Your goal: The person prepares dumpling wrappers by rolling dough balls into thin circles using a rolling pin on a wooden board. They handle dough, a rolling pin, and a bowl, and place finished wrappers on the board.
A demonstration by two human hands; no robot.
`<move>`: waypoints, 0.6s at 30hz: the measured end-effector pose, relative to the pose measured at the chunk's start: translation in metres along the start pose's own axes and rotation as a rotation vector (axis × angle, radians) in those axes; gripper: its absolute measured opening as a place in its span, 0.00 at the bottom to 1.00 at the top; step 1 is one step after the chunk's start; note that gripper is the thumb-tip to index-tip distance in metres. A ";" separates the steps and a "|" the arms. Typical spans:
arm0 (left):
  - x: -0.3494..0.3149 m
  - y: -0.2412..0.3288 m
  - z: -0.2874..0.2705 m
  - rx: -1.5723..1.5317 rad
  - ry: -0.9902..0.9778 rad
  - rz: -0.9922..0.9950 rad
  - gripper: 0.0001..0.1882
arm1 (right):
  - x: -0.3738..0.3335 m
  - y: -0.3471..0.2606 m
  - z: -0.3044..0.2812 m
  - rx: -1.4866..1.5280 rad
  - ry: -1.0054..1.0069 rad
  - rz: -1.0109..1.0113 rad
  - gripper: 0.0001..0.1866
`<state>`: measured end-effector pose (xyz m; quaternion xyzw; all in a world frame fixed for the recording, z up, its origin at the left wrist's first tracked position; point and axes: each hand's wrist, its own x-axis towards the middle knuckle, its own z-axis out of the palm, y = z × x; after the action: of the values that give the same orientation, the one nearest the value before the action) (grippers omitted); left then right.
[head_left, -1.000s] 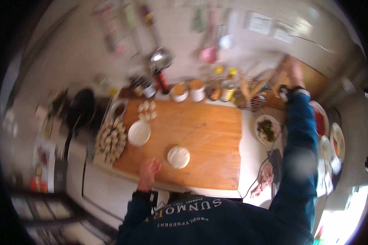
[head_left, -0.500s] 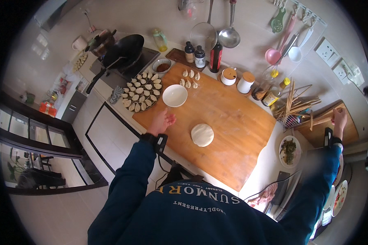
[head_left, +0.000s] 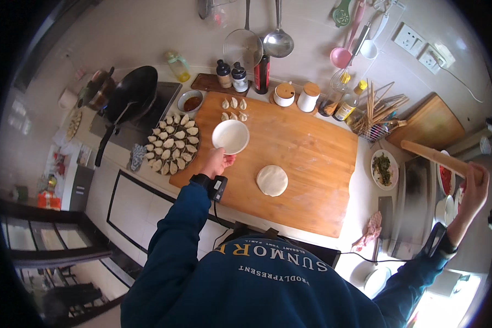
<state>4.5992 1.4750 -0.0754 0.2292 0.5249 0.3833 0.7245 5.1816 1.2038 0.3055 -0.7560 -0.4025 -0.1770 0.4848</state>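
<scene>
My left hand (head_left: pixel 218 162) grips the near rim of a white bowl (head_left: pixel 230 136), over the left part of a wooden board (head_left: pixel 311 164). The bowl looks tilted; whether it touches the board I cannot tell. Far to the right, my right hand (head_left: pixel 474 191) is wrapped round the end of a wooden rolling pin (head_left: pixel 434 157), held up off the worktop. A round, flat piece of dough (head_left: pixel 272 180) lies on the board between my hands. Left of the bowl, a round tray of dumplings (head_left: pixel 172 145) sits beside the board, and several more dumplings (head_left: pixel 234 109) lie behind the bowl.
A black wok (head_left: pixel 130 95) stands on the hob at the back left. Behind the board are a small sauce bowl (head_left: pixel 191 101), bottles (head_left: pixel 239 77) and lidded jars (head_left: pixel 309 97). At right are a chopstick basket (head_left: pixel 374 130), a plate of greens (head_left: pixel 384 170) and a leaning cutting board (head_left: pixel 429 124).
My left hand has taken hold of the bowl and shifted it rightward on the board. My right hand has brought the rolling pin away from beside the chopstick basket, nearer to me.
</scene>
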 end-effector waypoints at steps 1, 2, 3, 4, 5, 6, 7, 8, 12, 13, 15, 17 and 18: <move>0.000 0.003 0.007 0.042 -0.088 0.014 0.14 | -0.019 -0.011 -0.012 0.022 0.018 0.037 0.10; 0.002 0.006 0.017 0.084 -0.166 0.025 0.14 | -0.036 -0.022 -0.023 -0.031 0.041 0.055 0.13; 0.006 0.010 0.028 0.103 -0.221 0.003 0.15 | -0.055 -0.032 -0.030 -0.046 0.031 0.060 0.13; 0.015 0.015 0.041 0.125 -0.268 -0.024 0.15 | -0.072 -0.041 -0.036 -0.056 0.050 0.023 0.14; 0.025 0.021 0.054 0.142 -0.325 -0.038 0.15 | -0.089 -0.051 -0.040 -0.023 0.034 0.086 0.14; 0.036 0.024 0.067 0.138 -0.369 -0.079 0.15 | -0.106 -0.061 -0.041 0.017 0.021 0.121 0.13; 0.048 0.025 0.078 0.148 -0.375 -0.094 0.15 | -0.121 -0.071 -0.042 0.050 0.011 0.149 0.13; 0.060 0.025 0.088 0.163 -0.365 -0.110 0.15 | -0.139 -0.081 -0.043 0.083 0.030 0.183 0.12; 0.102 0.021 0.107 0.149 -0.360 -0.171 0.16 | -0.190 -0.109 -0.048 0.233 -0.006 0.292 0.11; 0.110 0.021 0.110 0.167 -0.359 -0.175 0.17 | -0.200 -0.112 -0.050 0.236 0.028 0.322 0.11; 0.123 0.024 0.115 0.095 -0.373 -0.235 0.16 | -0.216 -0.113 -0.055 0.237 -0.024 0.320 0.10; 0.127 0.025 0.118 0.034 -0.439 -0.215 0.19 | -0.226 -0.108 -0.057 0.269 -0.018 0.354 0.09; 0.123 0.021 0.118 0.025 -0.411 -0.245 0.21 | -0.230 -0.104 -0.056 0.236 0.002 0.377 0.09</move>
<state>4.7224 1.5942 -0.0911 0.2459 0.3950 0.2314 0.8544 4.9661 1.0758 0.2422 -0.7557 -0.2716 -0.0357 0.5948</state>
